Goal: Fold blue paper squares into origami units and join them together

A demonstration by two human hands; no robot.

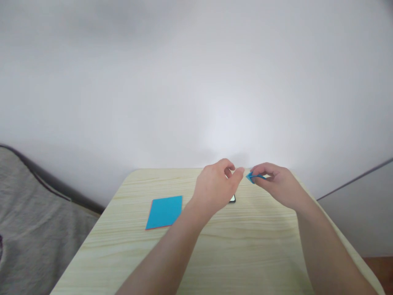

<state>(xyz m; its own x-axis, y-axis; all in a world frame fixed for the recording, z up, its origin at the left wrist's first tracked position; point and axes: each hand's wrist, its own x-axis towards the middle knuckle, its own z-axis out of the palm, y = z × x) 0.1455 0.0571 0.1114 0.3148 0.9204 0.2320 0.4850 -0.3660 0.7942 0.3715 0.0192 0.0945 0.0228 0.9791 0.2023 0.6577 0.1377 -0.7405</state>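
**Q:** Entry: hands and paper, status?

**A:** Your right hand (278,186) pinches the folded blue piece (253,177) between thumb and fingertips. It is held in the air above the far end of the table (245,254), roughly 1 o'clock from table centre. Your left hand (216,188) is curled narrow, thumb tip pointing to 3 o'clock at the piece, with nothing visible in it. Whether that thumb touches the paper: cannot tell.

**Q:** Risks noted?

**A:** Three, all judgement.
1. Your grip covers only the 3 o'clock end of the piece. A pull from your left at the free tip could slide it out or tear the point.
2. The piece is small and sits near the far edge. If you drop it, it may go off at 12 o'clock rather than land on the wood.
3. A small dark object (232,199) lies half hidden at 5 o'clock under your left hand. A lowered wrist could knock it.

**Q:** The flat blue sheet (165,212)?

**A:** At 8 o'clock from your left hand, well apart, flat on the wood. A forearm sweep could shift it; low concern.
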